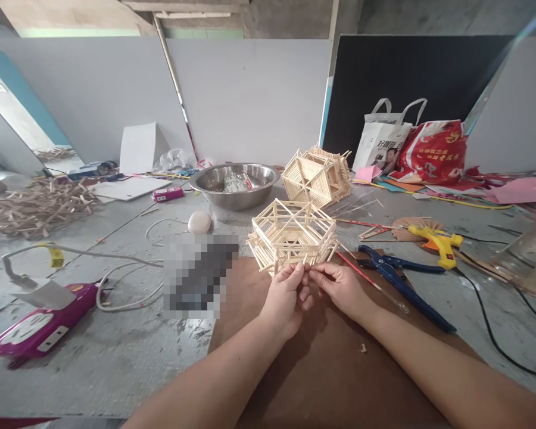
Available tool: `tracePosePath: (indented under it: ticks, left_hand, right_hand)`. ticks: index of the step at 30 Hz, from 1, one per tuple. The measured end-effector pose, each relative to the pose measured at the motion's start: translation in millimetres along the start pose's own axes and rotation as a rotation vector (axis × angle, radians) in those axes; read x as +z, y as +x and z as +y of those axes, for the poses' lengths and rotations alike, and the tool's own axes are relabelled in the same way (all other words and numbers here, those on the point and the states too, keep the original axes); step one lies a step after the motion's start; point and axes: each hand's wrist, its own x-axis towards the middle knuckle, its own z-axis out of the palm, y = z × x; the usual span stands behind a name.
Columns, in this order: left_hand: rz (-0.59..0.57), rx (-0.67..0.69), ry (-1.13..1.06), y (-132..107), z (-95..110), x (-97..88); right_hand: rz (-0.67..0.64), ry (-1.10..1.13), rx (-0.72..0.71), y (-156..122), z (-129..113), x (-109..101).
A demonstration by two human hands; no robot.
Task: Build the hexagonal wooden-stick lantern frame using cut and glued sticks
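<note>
A many-sided open frame of thin wooden sticks [293, 221] stands at the far edge of a brown board. My left hand [288, 298] is closed at the frame's near lower edge, its thumb and fingers pressed together on the sticks there. Beside it my right hand [337, 287] pinches with thumb and forefinger close to the left fingertips. Whatever lies between the right fingertips is too small and hidden to make out. Right of the frame lie blue-handled pliers [397, 283] and a thin red stick [360, 271].
Behind stand a second stick frame [317, 177] and a steel bowl [234, 186]. A yellow glue gun [438, 243] with a black cord lies right. Left are a purple power strip [49, 319], white cables, a pixelated dark patch [201, 274] and a stick pile [36, 205]. Bags [435, 152] stand back right.
</note>
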Motion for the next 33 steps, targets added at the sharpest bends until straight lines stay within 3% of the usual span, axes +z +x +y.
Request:
tracePosePath:
  ticks: [8, 20, 25, 33]
  left_hand:
    - [-0.077, -0.041, -0.095, 5.2, -0.5, -1.8]
    - [-0.075, -0.063, -0.074, 7.1, -0.9, -1.5]
    - [-0.078, -0.064, 0.023, 3.5, -2.7, -0.2]
    - [-0.075, 0.008, 0.244, 2.3, -5.4, 1.5]
  right_hand:
    - [0.035, -0.106, -0.118, 0.9, 3.1, -4.2]
    - [0.045, -0.078, -0.089, -0.2, 1.6, -5.8]
    - [0.132, 0.084, 0.01, -2.4, -6.6, -7.8]
    - [0.075, 0.091, 0.026, -1.3, -4.4, -11.8]
